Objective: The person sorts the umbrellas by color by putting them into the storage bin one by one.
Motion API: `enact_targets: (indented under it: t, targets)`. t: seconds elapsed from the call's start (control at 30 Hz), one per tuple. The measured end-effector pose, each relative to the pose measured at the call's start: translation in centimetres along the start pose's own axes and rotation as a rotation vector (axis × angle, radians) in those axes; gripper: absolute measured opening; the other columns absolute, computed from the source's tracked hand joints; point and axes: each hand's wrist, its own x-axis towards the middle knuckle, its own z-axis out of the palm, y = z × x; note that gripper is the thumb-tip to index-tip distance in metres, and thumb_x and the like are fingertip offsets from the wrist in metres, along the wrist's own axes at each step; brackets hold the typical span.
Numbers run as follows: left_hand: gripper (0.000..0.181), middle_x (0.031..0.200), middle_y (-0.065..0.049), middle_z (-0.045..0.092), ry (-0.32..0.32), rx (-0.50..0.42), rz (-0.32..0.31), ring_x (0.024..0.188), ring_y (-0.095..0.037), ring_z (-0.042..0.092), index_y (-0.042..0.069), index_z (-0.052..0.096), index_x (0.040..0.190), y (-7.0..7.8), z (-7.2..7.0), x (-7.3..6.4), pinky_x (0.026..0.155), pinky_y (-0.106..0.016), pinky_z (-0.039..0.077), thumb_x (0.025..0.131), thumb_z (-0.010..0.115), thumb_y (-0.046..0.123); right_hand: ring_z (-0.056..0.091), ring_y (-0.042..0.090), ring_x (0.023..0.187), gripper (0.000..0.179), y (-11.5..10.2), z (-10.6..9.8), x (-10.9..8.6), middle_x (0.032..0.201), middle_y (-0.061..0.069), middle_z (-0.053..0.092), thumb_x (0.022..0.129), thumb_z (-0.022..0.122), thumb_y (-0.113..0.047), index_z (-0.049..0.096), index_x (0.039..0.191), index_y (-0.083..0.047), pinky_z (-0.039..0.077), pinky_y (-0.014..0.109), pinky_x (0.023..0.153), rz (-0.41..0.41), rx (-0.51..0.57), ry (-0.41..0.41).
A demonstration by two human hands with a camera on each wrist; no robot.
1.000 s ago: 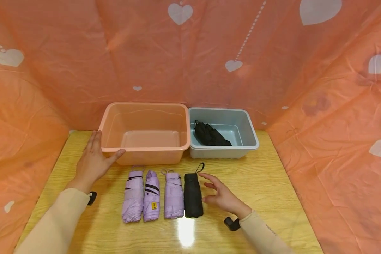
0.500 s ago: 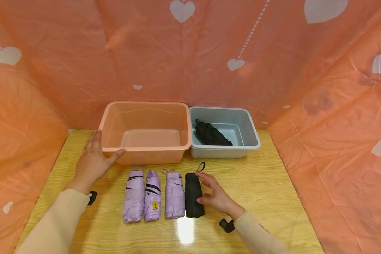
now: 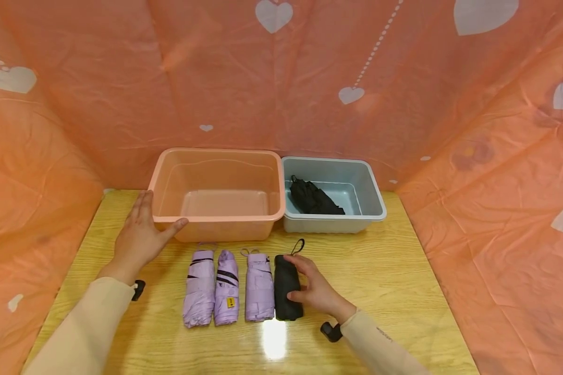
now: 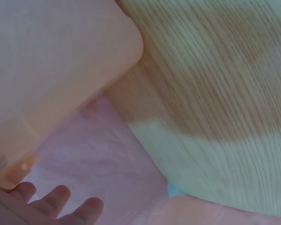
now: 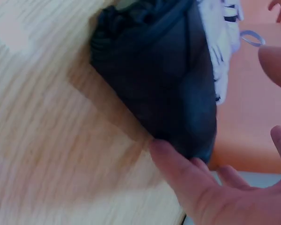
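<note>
My left hand (image 3: 138,237) lies against the front left corner of the peach plastic bin (image 3: 222,229), thumb along the front and fingers extended up the left side. In the left wrist view, the fingers (image 4: 56,199) show beside the bin. My right hand (image 3: 316,286) reaches over the right side of a folded black umbrella (image 3: 286,291), fingers near its top end and thumb over its middle. In the right wrist view, a fingertip meets the edge of the black umbrella (image 5: 154,75), with the fingers spread. This umbrella lies on the wooden table (image 3: 366,276).
Three folded lilac umbrellas lie in a row left of the black one: a left one (image 3: 199,291), a slimmer one (image 3: 227,291) with a yellow tag, and another (image 3: 259,291). A grey bin (image 3: 333,225) beside the peach bin holds a black umbrella (image 3: 311,198). Orange cloth (image 3: 234,78) surrounds the table.
My right hand has moved left, from beside the black umbrella to over its right side. My left hand stays at the peach bin. The head view has shifted slightly.
</note>
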Motion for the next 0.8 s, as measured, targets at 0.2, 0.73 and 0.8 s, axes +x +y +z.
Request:
enact_targets:
  t: [0.2, 0.73, 0.8]
  targets:
    - [0.116, 0.165, -0.019, -0.004, 0.0, 0.013, 0.011, 0.142, -0.056, 0.015, 0.004, -0.004, 0.159, 0.2, -0.1, 0.0, 0.099, -0.077, 0.025, 0.087, 0.056, 0.072, 0.038, 0.045, 0.134, 0.085, -0.3, 1.1, 0.0, 0.157, 0.027, 0.018, 0.079, 0.081, -0.001, 0.042, 0.152, -0.018, 0.048, 0.05, 0.094, 0.011, -0.22, 0.043]
    - [0.116, 0.165, -0.018, -0.008, -0.024, -0.003, -0.01, 0.143, -0.055, 0.011, 0.006, -0.007, 0.159, 0.3, -0.3, -0.1, 0.099, -0.077, 0.023, 0.088, 0.055, 0.073, 0.054, 0.048, 0.119, 0.084, -0.7, 2.7, 0.6, 0.157, 0.026, 0.022, 0.076, 0.086, -0.032, 0.047, 0.15, -0.027, 0.053, 0.046, 0.082, 0.152, -0.608, 0.022]
    - [0.116, 0.165, -0.018, -0.008, -0.025, -0.001, -0.01, 0.143, -0.055, 0.011, 0.006, -0.008, 0.159, 0.3, -0.3, -0.2, 0.099, -0.077, 0.023, 0.088, 0.055, 0.073, 0.049, 0.052, 0.122, 0.082, -0.8, 2.9, 0.7, 0.157, 0.026, 0.021, 0.075, 0.086, -0.035, 0.049, 0.148, -0.026, 0.054, 0.046, 0.081, 0.157, -0.647, 0.024]
